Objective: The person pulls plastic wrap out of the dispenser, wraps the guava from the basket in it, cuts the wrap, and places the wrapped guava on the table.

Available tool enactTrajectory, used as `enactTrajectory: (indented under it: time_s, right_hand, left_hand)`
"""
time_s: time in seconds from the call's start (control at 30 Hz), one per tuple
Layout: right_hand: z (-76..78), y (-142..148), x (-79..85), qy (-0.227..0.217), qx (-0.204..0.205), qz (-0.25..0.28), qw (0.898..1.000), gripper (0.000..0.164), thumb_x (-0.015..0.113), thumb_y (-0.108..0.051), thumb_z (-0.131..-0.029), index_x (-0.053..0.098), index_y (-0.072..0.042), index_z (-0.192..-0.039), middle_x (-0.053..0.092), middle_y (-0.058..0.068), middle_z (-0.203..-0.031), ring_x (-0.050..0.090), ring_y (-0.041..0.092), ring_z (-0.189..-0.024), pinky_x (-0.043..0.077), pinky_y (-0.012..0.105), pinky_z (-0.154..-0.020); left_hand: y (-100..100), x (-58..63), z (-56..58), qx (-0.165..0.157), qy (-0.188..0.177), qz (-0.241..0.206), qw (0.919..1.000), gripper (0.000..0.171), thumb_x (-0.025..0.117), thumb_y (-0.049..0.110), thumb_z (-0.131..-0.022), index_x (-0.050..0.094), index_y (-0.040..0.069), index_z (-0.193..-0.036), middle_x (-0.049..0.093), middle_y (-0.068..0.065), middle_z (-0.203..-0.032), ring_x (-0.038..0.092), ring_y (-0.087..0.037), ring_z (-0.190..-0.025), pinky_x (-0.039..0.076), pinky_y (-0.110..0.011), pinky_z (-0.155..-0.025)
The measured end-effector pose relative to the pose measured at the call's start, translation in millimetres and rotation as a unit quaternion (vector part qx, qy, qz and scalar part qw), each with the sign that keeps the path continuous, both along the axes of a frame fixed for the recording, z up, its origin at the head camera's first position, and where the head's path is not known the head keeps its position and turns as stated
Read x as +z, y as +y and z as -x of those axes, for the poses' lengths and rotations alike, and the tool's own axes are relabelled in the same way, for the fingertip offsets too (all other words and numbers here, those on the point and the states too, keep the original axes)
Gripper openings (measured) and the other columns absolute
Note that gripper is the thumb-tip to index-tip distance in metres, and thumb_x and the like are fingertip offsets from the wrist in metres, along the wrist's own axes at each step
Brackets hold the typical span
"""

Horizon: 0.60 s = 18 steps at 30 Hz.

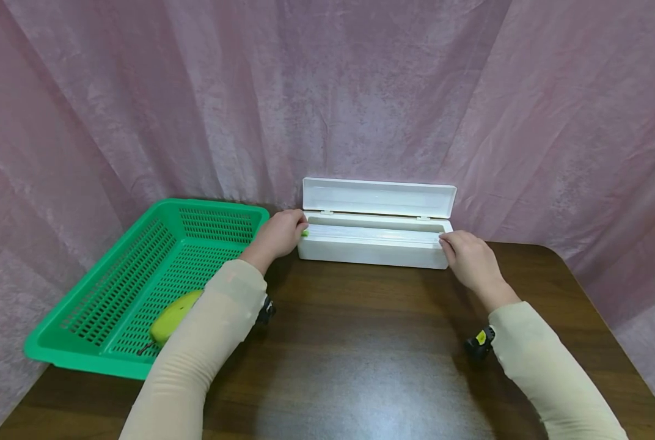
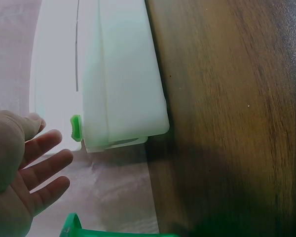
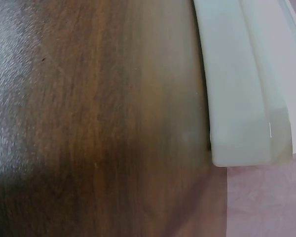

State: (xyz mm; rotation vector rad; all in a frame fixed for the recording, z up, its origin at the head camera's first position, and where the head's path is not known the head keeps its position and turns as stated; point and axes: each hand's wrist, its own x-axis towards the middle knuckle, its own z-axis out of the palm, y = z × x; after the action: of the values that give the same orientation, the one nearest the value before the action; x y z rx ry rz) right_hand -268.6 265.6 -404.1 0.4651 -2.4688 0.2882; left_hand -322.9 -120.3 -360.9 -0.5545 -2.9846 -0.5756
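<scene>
Lid already up on the white box at twelve o'clock, film inside and not yet lifted clear: early going, it seems. Right grip pinches film at the three-o'clock end; left grip is at nine o'clock beside a green tab, thumb and forefinger together, though I can't tell whether on film. Ten o'clock on the table: green basket, yellow-green fruit inside, partly blocked by the left sleeve; curtain behind.

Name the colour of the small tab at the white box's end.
The tab is bright green, seen best in the left wrist view.
</scene>
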Motion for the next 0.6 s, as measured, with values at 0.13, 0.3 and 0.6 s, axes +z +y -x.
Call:
enactTrajectory:
  time_s: [0.13, 0.3, 0.6]
  right_hand:
    - [0.8, 1.0, -0.6, -0.007, -0.010, 0.017, 1.000, 0.017, 0.061, -0.013, -0.091, 0.067, 0.000, -0.101, 0.068, 0.016, -0.095, 0.064, 0.034, -0.088, 0.050, 0.049, -0.077]
    - [1.2, 1.8, 0.6, 0.006, -0.011, 0.037, 0.999, 0.015, 0.064, -0.013, -0.089, 0.069, -0.002, -0.099, 0.069, 0.015, -0.093, 0.065, 0.033, -0.086, 0.050, 0.049, -0.074]
    - [0.0, 3.2, 7.9, 0.005, -0.011, 0.067, 0.998, 0.013, 0.065, -0.011, -0.088, 0.070, -0.002, -0.097, 0.070, 0.015, -0.093, 0.065, 0.034, -0.087, 0.050, 0.050, -0.073]
  left_hand:
    - [-0.4, 0.2, -0.8, 0.000, 0.004, 0.000, 1.0000, 0.017, 0.049, 0.024, -0.099, 0.059, 0.011, -0.101, 0.061, -0.006, -0.097, 0.056, -0.022, -0.085, 0.047, -0.037, -0.076]
    - [0.3, 2.8, -3.0, 0.002, -0.002, -0.001, 1.0000, 0.016, 0.049, 0.023, -0.099, 0.059, 0.011, -0.101, 0.061, -0.006, -0.098, 0.056, -0.023, -0.085, 0.047, -0.037, -0.075]
    - [0.0, 1.8, -2.1, 0.002, -0.005, -0.011, 0.9999, 0.016, 0.048, 0.023, -0.100, 0.058, 0.011, -0.104, 0.061, -0.006, -0.097, 0.056, -0.023, -0.084, 0.048, -0.037, -0.076]
